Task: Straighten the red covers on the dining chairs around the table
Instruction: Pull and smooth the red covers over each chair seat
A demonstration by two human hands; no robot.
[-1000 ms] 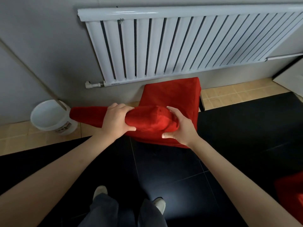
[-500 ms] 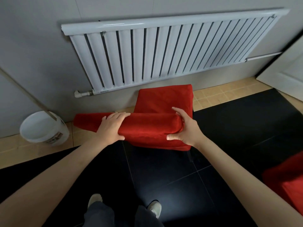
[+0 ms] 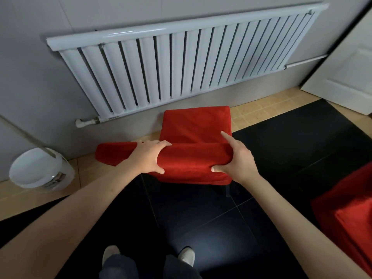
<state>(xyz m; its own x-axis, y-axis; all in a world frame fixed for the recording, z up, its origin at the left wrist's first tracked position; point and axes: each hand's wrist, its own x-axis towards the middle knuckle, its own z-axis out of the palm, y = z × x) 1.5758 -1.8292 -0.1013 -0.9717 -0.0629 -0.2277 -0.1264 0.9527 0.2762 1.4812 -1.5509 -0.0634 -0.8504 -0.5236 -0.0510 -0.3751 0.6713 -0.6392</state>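
Your left hand (image 3: 148, 158) grips the top of the chair back through the red cover (image 3: 193, 160), fingers curled over it and thumb underneath. Your right hand (image 3: 239, 160) pinches the cover's right end between thumb below and fingers above, forefinger stretched straight. The chair (image 3: 196, 125) stands just in front of the radiator (image 3: 181, 63), its covered seat toward it. A white bucket (image 3: 40, 170) sits left of the chair, well apart
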